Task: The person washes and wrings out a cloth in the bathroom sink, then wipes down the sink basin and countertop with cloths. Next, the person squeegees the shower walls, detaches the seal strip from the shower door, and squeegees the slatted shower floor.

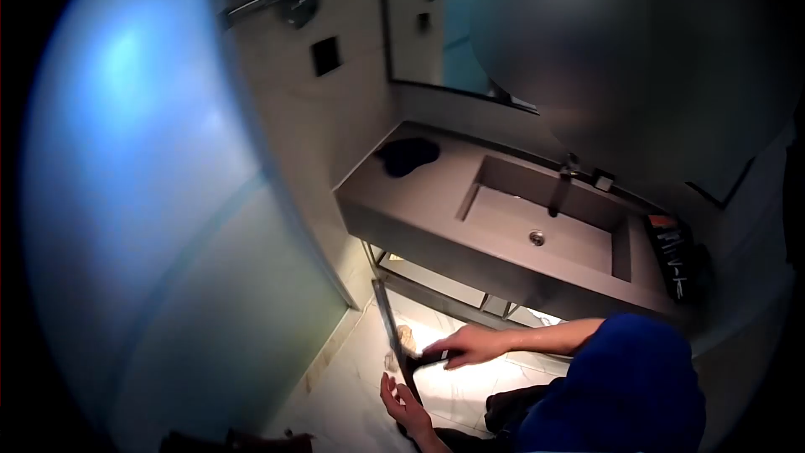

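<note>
My right hand (471, 345) reaches in from the right below the vanity, its fingers wrapped round the black handle of a squeegee (385, 306). The squeegee's long, narrow bar slants from near the vanity's left leg down towards my left hand. My left hand (405, 407) is beside the lower part of the bar, its fingers apart and slightly curled. Whether it touches the bar I cannot tell. A crumpled beige item (407, 338) shows behind the bar, just left of my right hand; its kind is unclear.
A grey vanity (402, 201) with a recessed basin (537, 238) and tap stands ahead. On it lie a dark cloth-like item (408, 156) and, at right, a black pouch of tools (673, 260). Frosted glass (159, 226) borders the left. The marble-look floor (335, 394) is brightly lit under the vanity.
</note>
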`<state>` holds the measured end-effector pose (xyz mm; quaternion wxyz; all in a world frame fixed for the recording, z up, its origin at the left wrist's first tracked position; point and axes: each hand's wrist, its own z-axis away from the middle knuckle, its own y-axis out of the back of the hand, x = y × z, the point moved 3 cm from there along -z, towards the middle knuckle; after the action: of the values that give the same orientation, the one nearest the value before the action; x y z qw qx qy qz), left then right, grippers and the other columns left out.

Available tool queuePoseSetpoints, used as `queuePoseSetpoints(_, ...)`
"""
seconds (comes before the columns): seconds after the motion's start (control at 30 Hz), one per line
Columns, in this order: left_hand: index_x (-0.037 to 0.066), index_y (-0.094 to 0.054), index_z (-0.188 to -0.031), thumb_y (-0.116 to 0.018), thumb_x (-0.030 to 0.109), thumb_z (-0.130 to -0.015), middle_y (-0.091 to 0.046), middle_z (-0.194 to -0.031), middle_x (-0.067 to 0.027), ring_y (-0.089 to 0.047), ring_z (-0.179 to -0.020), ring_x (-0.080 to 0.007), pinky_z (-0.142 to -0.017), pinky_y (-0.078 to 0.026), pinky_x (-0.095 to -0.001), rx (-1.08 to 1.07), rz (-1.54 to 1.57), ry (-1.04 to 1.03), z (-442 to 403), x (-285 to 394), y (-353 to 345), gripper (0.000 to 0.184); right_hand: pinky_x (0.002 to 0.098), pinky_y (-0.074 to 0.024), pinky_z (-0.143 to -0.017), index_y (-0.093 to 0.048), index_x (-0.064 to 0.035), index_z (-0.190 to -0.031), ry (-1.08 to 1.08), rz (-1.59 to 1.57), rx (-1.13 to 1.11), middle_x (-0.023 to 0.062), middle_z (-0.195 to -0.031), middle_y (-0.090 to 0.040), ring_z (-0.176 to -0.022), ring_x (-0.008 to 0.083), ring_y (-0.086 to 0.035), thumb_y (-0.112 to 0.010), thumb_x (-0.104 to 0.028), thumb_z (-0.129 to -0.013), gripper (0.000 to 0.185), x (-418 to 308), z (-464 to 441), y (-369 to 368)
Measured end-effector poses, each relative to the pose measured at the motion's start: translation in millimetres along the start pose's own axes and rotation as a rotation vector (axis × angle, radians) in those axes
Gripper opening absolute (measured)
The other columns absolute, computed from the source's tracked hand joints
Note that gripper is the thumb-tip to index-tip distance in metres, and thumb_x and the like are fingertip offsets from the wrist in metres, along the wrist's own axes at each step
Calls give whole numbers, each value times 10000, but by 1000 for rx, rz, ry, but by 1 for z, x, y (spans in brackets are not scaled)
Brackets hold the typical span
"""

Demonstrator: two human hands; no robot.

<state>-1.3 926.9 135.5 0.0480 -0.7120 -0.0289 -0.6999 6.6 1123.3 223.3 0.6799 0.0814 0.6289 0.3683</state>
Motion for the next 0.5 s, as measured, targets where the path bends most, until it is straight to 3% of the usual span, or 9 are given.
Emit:
queuePoseSetpoints(0.03, 2, -437, -1261, -477, 143, -904, -523, -1166, -156, -497, -1054, -249, -864, -400, -344, -91, -100, -20, -11, 11, -17, 387, 354, -479, -682, -488, -128, -1247, 118, 55, 250, 143, -882, -633, -745, 299, -609, -649, -196, -786, 493, 1, 16, 51)
queuePoseSetpoints(0.13, -52, -493, -1155, -501, 113, -899, -570, -1049, -150, -550, -934, -221, -790, -446, -327, -178, -103, 14, -26, 2, -92, 305, 339, -496, -736, -493, -52, -1218, 292, 341, 884, 166, -1008, -618, -802, 259, -633, -647, -170, -771, 487, 24, 73, 214)
queuePoseSetpoints(0.17, -30, -546, -1072, -515, 82, -880, -576, -979, -101, -532, -870, -159, -757, -449, -276, -251, -43, 83, -31, -20, -108, 224, 332, -492, -716, -490, -32, -1204, 187, 344, 988, 191, -990, -610, -796, 267, -630, -646, -162, -767, 482, 8, 86, 260)
queuePoseSetpoints(0.23, -27, -572, -1027, -535, 86, -869, -594, -928, -95, -554, -796, -152, -691, -463, -258, -385, -90, 85, -44, -64, -145, 198, 346, -473, -638, -477, -21, -1199, 174, 400, 1213, 206, -803, -603, -702, 289, -611, -645, -172, -767, 488, 13, 87, 349)
queuePoseSetpoints(0.27, -31, -578, -1024, -542, 106, -869, -602, -950, -109, -566, -785, -161, -674, -468, -266, -473, -96, 62, -49, -68, -168, 210, 320, -464, -609, -488, -28, -1200, 150, 530, 1321, 176, -740, -592, -609, 235, -575, -662, -157, -768, 483, 18, 84, 388)
queuePoseSetpoints(0.37, 8, -596, -1001, -573, 95, -815, -591, -946, -93, -558, -760, -180, -653, -466, -289, -640, -187, -10, -63, -45, -231, 207, 436, -477, -646, -484, -96, -1193, -119, 809, 1419, 218, -812, -610, -756, 386, -599, -637, -268, -781, 472, 47, 62, 496)
queuePoseSetpoints(0.43, 11, -593, -999, -568, 91, -800, -560, -943, -106, -547, -772, -207, -653, -462, -319, -685, -290, -155, -79, -40, -266, 215, 469, -492, -636, -499, -138, -1128, -351, 837, 1418, 170, -818, -631, -768, 381, -601, -617, -292, -778, 400, 62, 52, 543)
queuePoseSetpoints(0.47, 2, -580, -1005, -565, 86, -793, -549, -943, -117, -532, -839, -250, -725, -444, -363, -664, -319, -89, -81, -22, -283, 228, 476, -501, -656, -514, -117, -1046, -420, 834, 1362, 195, -834, -619, -795, 378, -612, -581, -228, -764, 311, 68, 52, 557)
queuePoseSetpoints(0.5, -6, -572, -1003, -559, 80, -790, -540, -958, -127, -512, -885, -277, -774, -421, -386, -584, -367, -323, -84, -10, -300, 230, 474, -500, -654, -521, -119, -1032, -449, 871, 1359, 178, -832, -625, -792, 370, -617, -571, -205, -751, 298, 77, 54, 567)
